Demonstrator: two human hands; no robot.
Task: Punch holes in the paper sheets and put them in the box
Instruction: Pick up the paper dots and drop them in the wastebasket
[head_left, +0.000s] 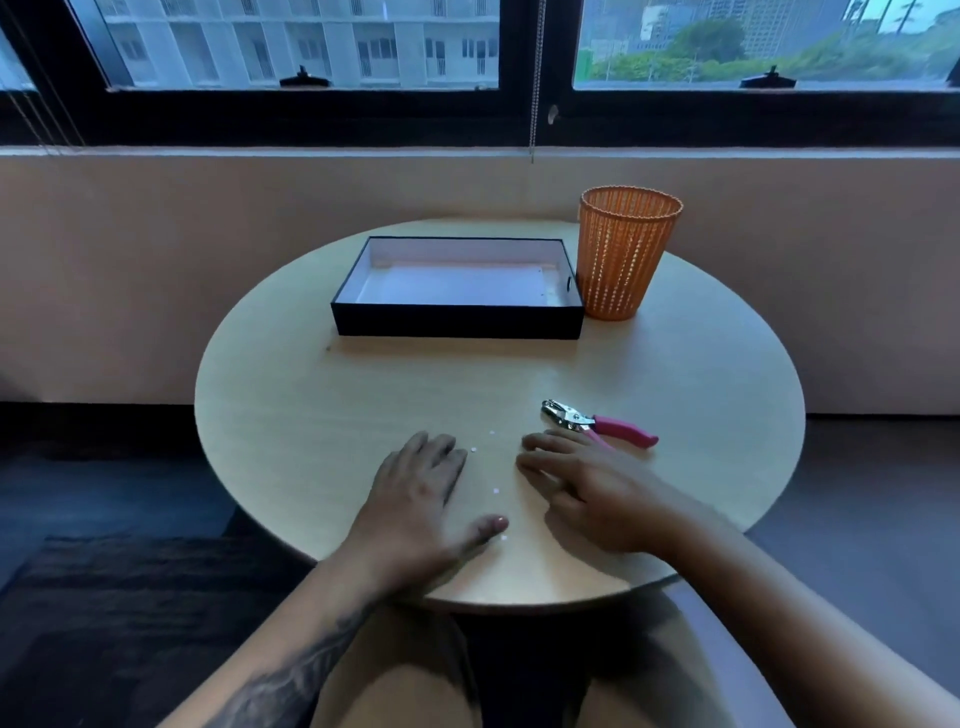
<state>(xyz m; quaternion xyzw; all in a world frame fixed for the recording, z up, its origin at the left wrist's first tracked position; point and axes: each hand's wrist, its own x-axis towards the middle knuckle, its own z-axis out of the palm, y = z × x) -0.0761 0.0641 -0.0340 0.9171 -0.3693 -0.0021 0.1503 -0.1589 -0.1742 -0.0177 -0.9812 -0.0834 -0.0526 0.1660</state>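
Observation:
A black box (457, 322) with a white inside stands at the back of the round table, and white paper sheets (452, 286) lie flat in it. A hole punch (597, 423) with pink handles lies on the table at the right. My right hand (587, 493) rests flat just in front of it, fingers spread, fingertips close to the lower handle, holding nothing. My left hand (426, 499) lies palm down near the table's front edge, fingers apart. A few tiny white paper dots (494, 490) lie between the hands.
An orange mesh basket (623, 254) stands upright right of the box, touching its corner. The wooden table (363, 405) sits below a window wall. My knees show under the table's front edge.

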